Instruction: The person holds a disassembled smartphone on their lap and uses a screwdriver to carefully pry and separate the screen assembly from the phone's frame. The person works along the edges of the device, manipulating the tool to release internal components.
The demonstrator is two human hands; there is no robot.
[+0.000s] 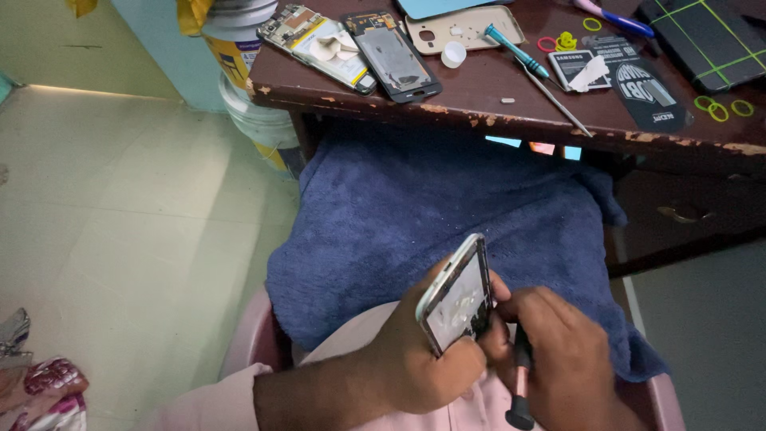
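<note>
Gripping an opened phone frame [456, 294] on edge at lower centre, the left hand [423, 359] is clamped round it; the right hand [558, 359], closed on a small screwdriver [520, 383], works against it. A slip could gouge the exposed inside.

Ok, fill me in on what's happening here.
A person sits with a blue towel over the lap. The left hand holds a phone frame tilted on edge, and the right hand grips a small tool against its lower end. On the worn wooden table ahead lie two opened phones, a back cover, a teal screwdriver and coloured rubber rings.
</note>
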